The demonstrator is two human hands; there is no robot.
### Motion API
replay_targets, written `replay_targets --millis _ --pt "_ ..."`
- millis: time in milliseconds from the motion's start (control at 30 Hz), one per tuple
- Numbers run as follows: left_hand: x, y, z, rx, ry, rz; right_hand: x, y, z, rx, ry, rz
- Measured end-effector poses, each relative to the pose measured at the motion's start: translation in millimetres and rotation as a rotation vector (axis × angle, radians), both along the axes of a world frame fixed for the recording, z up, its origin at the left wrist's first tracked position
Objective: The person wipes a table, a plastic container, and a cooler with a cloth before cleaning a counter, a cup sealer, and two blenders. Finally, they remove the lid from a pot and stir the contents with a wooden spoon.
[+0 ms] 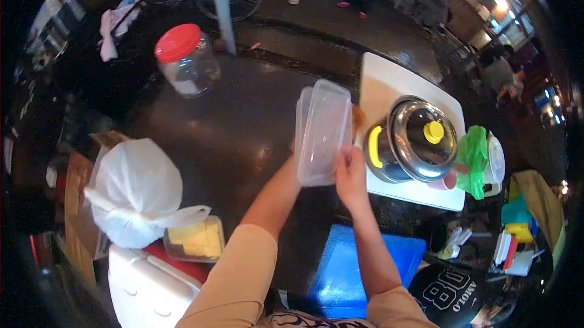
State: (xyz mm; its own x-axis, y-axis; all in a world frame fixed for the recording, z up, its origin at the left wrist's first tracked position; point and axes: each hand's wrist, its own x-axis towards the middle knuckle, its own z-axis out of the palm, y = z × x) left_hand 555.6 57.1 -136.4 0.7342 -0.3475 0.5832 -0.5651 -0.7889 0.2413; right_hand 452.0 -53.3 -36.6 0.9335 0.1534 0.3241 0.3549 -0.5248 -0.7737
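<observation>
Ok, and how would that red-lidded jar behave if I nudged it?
The jar looks see-through with little inside, so it's probably light for its size and easily shifted. Its rounded sides suggest it might roll if knocked over.

My hands could pass over the dark table (243, 103) left of centre; the pot (420, 139) blocks the right, the knotted bag (137, 188) the lower left.

Were two translucent plastic container pieces (324, 136), rectangular with rounded corners. Overlapped face to face, tilted slightly above the dark worktop (255, 103), pinched low along one edge by the right hand (351, 177).
</observation>
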Motion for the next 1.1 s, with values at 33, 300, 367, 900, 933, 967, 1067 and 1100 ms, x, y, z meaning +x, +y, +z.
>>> replay_targets --millis 33,300,367,900,933,967,1067,1100 --pt "-22 -4 -7 -0.062 0.025 -0.020 14 12 5 -0.010 -0.136 0.038" --pt "-233 -10 77 -0.940 0.613 0.025 117 185 -48 -0.112 0.279 0.038" --pt "-275 -2 66 -0.877 0.585 0.191 137 217 -70 -0.246 0.422 0.083" --pt "-60 43 51 -0.137 0.239 0.833 -158 -67 5 0.263 0.181 -0.135" --pt "-25 43 47 -0.123 0.213 0.788 -185 -97 -11 0.144 0.228 -0.220" --pt "7 43 43 -0.108 0.186 0.743 -213 -120 -18 0.076 0.303 -0.290" --pt "56 22 32 -0.093 0.217 0.342 -280 -176 -40 -0.014 0.515 -0.461" --pt "56 11 31 -0.073 0.229 0.224 -304 -192 -50 -0.019 0.596 -0.515"
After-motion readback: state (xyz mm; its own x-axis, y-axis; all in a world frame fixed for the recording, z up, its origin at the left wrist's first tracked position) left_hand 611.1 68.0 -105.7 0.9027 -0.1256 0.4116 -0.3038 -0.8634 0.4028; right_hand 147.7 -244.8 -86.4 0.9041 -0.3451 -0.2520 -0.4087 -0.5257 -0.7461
